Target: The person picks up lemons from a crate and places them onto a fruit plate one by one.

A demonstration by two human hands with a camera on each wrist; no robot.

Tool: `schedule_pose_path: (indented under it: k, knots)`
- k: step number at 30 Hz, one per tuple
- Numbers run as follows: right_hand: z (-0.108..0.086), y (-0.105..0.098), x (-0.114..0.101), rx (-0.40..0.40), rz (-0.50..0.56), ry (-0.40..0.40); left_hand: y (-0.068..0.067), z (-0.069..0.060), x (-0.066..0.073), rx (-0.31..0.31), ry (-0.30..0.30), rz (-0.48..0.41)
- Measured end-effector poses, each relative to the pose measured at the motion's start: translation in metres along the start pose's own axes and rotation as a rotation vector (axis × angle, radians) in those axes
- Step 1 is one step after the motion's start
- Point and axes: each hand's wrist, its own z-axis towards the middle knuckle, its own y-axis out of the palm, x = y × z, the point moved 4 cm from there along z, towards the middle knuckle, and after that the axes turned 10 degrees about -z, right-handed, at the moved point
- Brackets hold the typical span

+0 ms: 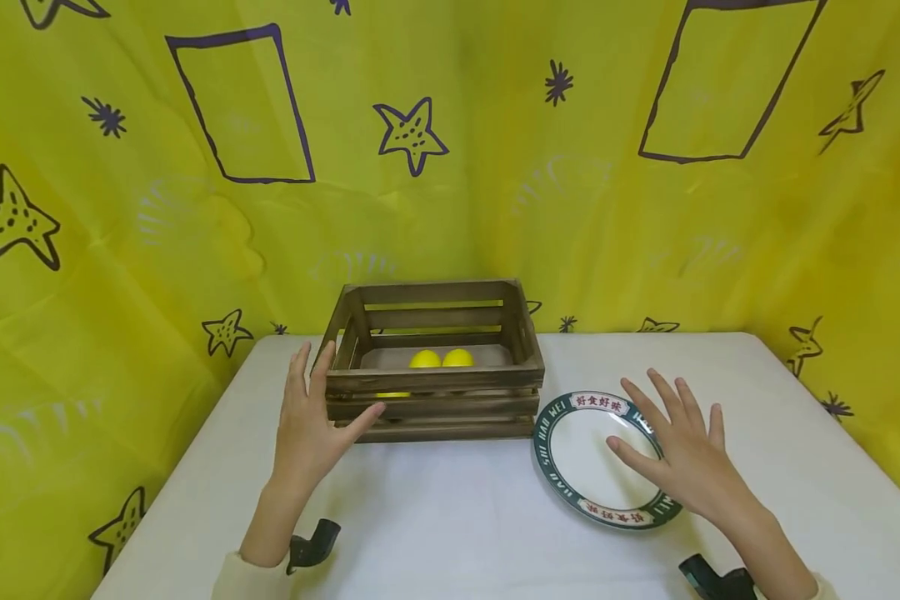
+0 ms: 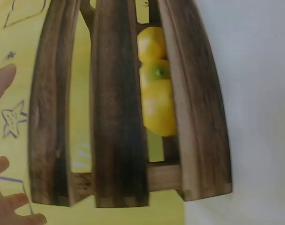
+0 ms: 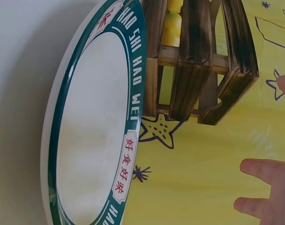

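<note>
A brown slatted wooden crate (image 1: 431, 408) stands towards the back of the table. Inside it lie yellow round fruits (image 1: 425, 359); through the slats in the left wrist view three yellow fruits (image 2: 159, 108) show, one with a green spot. My left hand (image 1: 306, 437) is raised at the crate's front left corner, fingers spread and holding nothing. To the crate's right is a white round plate (image 1: 592, 458) with a green lettered rim. Over the plate's right side hovers my right hand (image 1: 686, 458), its fingers apart and nothing in them.
A white cloth (image 1: 435, 517) covers the table. Behind and beside it hangs a yellow curtain (image 1: 465, 208) with drawn stars and frames. Black curved pieces (image 1: 315, 543) sit at both wrists.
</note>
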Motion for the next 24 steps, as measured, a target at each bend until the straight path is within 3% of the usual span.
schedule_pose_path:
  k: [6, 10, 15, 24]
  knots:
    - [0.006, -0.004, -0.003, 0.047, 0.039, -0.026, 0.005, 0.004, -0.015, 0.014, -0.103, -0.217]
    - [0.011, -0.007, -0.008, 0.040, 0.076, -0.033, 0.006, 0.007, -0.019, 0.073, -0.114, -0.305]
    - [0.017, -0.009, -0.014, 0.020, 0.083, -0.041, 0.006, 0.009, -0.021, 0.129, -0.112, -0.343]
    - [0.030, -0.018, -0.022, 0.031, 0.165, -0.084, 0.011, 0.010, -0.024, 0.103, -0.131, -0.344]
